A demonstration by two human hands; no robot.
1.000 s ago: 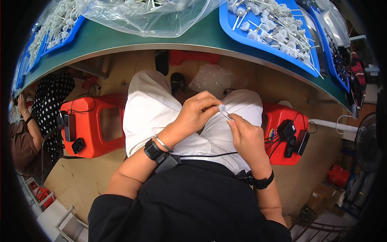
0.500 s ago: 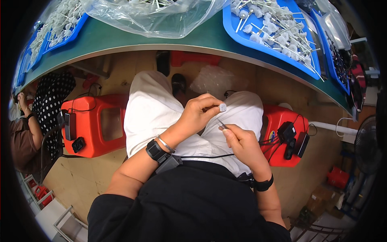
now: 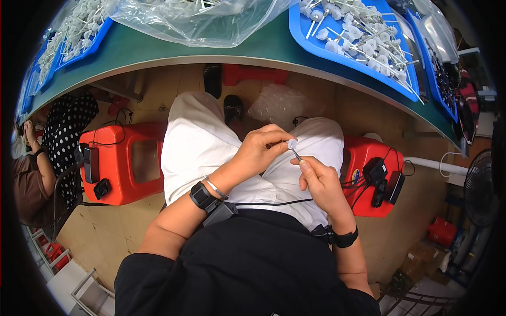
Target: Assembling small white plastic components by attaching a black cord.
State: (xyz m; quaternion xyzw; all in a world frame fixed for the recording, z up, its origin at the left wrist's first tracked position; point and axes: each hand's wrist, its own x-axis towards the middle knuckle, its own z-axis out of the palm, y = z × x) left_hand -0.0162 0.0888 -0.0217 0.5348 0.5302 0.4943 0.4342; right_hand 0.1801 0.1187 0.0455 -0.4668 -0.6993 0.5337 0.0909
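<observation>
Over my lap in white trousers, my left hand point(image 3: 259, 150) pinches a small white cap-like piece point(image 3: 292, 144) between thumb and fingertips. My right hand point(image 3: 318, 179) holds a thin metal pin point(image 3: 297, 154) whose tip meets that white piece. Both hands sit close together, below the edge of the green table point(image 3: 158, 50). A black watch is on each wrist.
Blue trays point(image 3: 337, 52) of several white pieces on thin stems lie on the table, beside a clear plastic bag point(image 3: 200, 21). Red plastic stools point(image 3: 124, 168) stand on both sides of my legs, with black devices and cables on them. Another person sits at the far left point(image 3: 31, 174). A fan point(image 3: 482, 189) stands at right.
My hands have shifted slightly lower and apart; the right hand has drawn the pin down a little from the white piece held in the left.
</observation>
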